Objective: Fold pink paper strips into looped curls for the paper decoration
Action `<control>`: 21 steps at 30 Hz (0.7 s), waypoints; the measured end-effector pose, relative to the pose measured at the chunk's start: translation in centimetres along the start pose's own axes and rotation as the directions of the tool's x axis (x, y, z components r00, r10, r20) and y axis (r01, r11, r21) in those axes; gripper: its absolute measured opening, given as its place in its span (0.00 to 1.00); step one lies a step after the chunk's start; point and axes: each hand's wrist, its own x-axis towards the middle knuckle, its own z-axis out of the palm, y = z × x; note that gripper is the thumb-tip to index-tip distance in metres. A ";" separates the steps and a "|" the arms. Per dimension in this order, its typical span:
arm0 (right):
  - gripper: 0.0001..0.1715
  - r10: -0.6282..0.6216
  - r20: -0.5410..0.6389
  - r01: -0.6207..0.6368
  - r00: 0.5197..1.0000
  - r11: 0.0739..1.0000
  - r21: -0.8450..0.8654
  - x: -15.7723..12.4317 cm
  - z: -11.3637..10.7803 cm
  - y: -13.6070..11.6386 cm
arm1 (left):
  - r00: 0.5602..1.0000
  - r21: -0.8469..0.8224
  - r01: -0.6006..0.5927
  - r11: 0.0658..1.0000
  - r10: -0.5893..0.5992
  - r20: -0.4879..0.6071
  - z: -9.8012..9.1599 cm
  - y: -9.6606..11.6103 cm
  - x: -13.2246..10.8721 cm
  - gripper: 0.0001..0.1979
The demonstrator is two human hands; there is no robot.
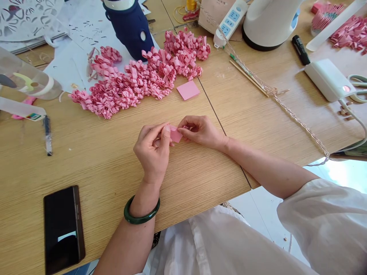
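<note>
Between my two hands is a small piece of pink paper, held above the wooden table near its front edge. My left hand pinches its left side between thumb and fingers. At its right side, my right hand pinches the paper with thumb and forefinger. The upper edge of the paper looks folded, though fingers hide part of it. Just beyond my hands lies a flat stack of pink paper squares. Behind that spreads a long heap of pink curled paper loops.
A phone lies at the near left, with a pen beyond it. A dark blue cup stands behind the heap. Toward the right are a power strip, a white kettle, a twisted cord and a white adapter.
</note>
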 end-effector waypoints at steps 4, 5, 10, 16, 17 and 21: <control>0.10 -0.007 0.011 0.007 1.000 1.000 -0.013 0.0 0.0 0.1 | 1.000 0.048 -0.014 0.999 0.015 -0.023 0.0 -0.1 0.1 0.11; 0.10 -0.013 0.014 0.013 1.000 1.000 -0.016 0.0 0.0 0.1 | 1.000 0.059 -0.013 0.998 0.014 -0.027 -0.1 -0.1 0.1 0.11; 0.10 -0.033 0.035 0.035 0.999 0.998 -0.060 -0.1 0.0 0.1 | 1.000 0.076 -0.021 0.997 0.022 -0.019 -0.1 -0.1 0.2 0.11; 0.11 -0.058 0.046 0.063 0.997 0.993 -0.097 -0.1 -0.1 -0.1 | 0.999 0.093 -0.040 0.995 0.041 -0.017 0.0 0.0 0.1 0.09; 0.11 -0.058 0.046 0.062 0.997 0.994 -0.090 -0.1 -0.1 -0.1 | 0.999 0.086 -0.038 0.996 0.039 -0.018 0.0 0.0 0.1 0.09; 0.18 -0.049 0.046 0.051 0.998 0.998 -0.044 -0.1 -0.2 -0.2 | 0.999 0.069 -0.032 0.997 0.033 -0.012 0.1 0.0 0.1 0.09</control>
